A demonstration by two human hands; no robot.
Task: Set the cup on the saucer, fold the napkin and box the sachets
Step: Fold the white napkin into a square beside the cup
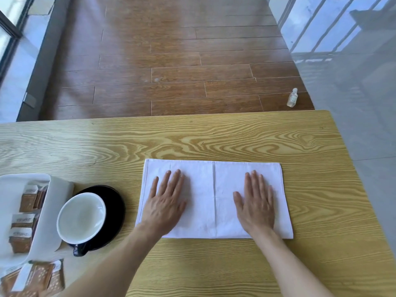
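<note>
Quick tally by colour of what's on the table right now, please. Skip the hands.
White: 3, the napkin, the box and the cup
Black: 1, the saucer
Brown: sachets, some in the box and some loose in front of it, too blurred to count
Total: 4, plus the sachets

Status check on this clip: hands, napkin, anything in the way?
Left hand and right hand flat, open, pressing napkin. Cup on saucer. Some sachets still outside box. Nothing in the way.
</note>
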